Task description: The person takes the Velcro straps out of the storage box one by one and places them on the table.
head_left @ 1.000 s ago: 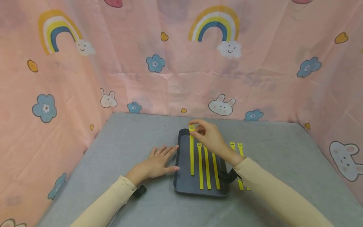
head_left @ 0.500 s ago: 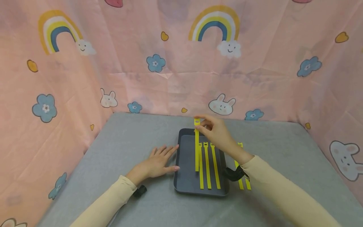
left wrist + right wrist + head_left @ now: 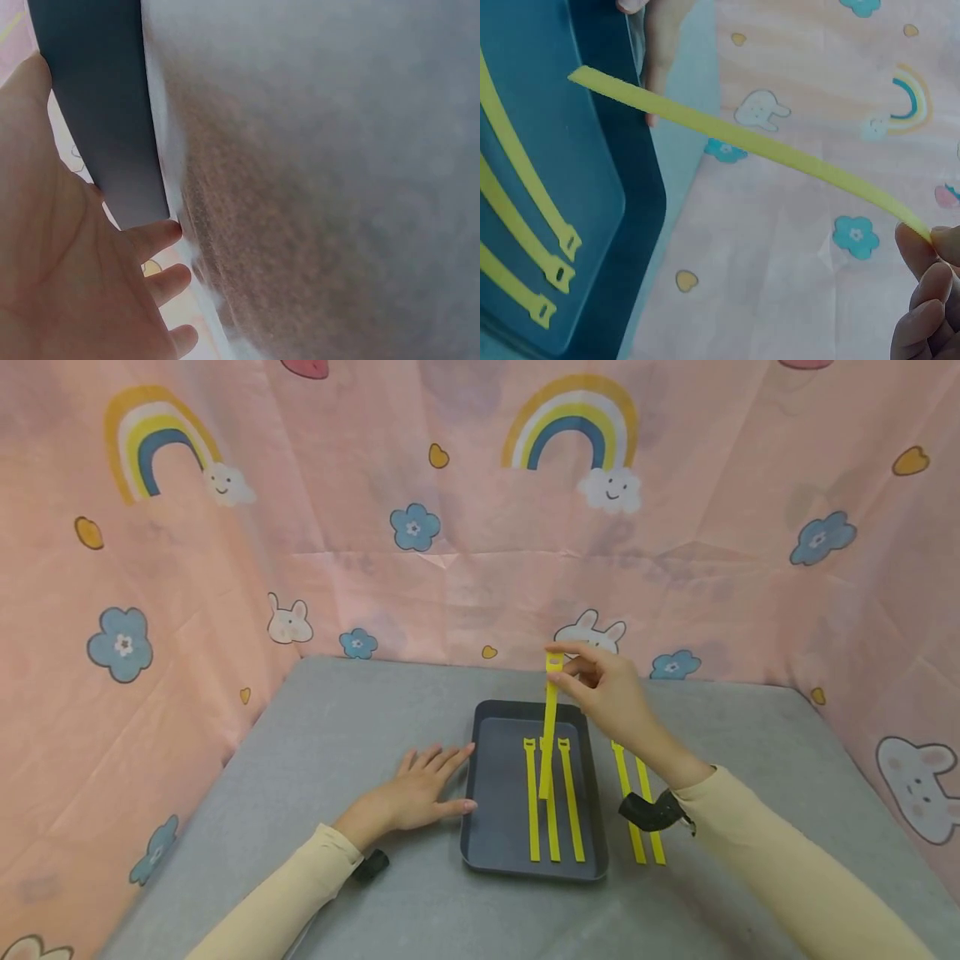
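Observation:
My right hand (image 3: 618,697) pinches a yellow hook-and-loop cable tie (image 3: 550,718) by its slotted head, thumb against fingers. The tie slants down over the dark grey tray (image 3: 491,793), slightly bowed in the right wrist view, its tail free. Three more yellow ties (image 3: 525,157) lie side by side in the tray, slotted ends toward the far rim; the held one overlaps the middle one in the head view. With fingers spread, my left hand (image 3: 412,797) lies along the tray's left side, thumb and fingertips right at the rim. In the left wrist view those fingers (image 3: 169,283) extend past the tray's wall.
Two further yellow ties (image 3: 657,847) lie on the grey tabletop (image 3: 720,735) right of the tray, partly behind my right wrist. A black wrist camera (image 3: 648,811) hangs under that wrist. A pink printed curtain (image 3: 465,585) encloses the table's back and sides.
My right hand has moved right and upward, carrying the pinched cable tie from the tray's left part to above the ties lying there. The left hand and tray have stayed put.

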Tool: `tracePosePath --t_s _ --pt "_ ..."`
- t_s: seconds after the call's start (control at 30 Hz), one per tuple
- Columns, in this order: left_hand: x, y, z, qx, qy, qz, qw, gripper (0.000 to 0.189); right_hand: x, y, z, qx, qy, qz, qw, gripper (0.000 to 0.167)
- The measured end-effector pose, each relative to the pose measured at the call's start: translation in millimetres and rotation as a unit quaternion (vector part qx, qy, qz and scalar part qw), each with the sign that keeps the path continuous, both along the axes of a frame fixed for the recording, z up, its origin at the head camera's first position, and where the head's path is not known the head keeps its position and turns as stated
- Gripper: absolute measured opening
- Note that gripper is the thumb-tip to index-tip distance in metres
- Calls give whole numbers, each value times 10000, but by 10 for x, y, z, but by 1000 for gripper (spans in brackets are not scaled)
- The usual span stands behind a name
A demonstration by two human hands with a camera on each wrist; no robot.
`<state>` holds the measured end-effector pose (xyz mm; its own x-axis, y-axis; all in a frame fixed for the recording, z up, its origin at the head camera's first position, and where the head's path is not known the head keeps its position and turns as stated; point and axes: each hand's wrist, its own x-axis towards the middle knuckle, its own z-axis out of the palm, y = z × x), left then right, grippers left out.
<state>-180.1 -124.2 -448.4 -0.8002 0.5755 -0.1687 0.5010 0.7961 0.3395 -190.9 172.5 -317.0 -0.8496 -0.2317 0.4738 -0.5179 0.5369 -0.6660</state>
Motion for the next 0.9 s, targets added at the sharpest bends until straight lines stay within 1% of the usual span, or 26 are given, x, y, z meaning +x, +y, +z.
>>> tracePosePath --t_s 0.13,0.2,0.33,0.43,0.6,0.83,0.9 --pt "3 6 8 -14 -45 25 10000 89 15 97 42 -115 61 -3 9999 36" --pt "5 7 9 19 -42 7 10000 88 29 144 64 -211 10 -3 9998 36" --pt "10 8 16 6 -21 -9 10000 88 66 230 94 -305 -228 -104 9992 35" --pt "17 10 27 -47 -15 8 10000 88 89 290 110 -314 -259 -169 9990 35" --pt "22 14 29 -60 1 35 10000 87 125 398 145 -334 -135 -264 9990 33" --pt "25 6 26 -22 2 31 10000 87 177 539 214 -272 10 -617 9977 35" --pt "19 1 17 -14 -6 21 10000 87 196 576 226 -268 49 -652 9975 35"
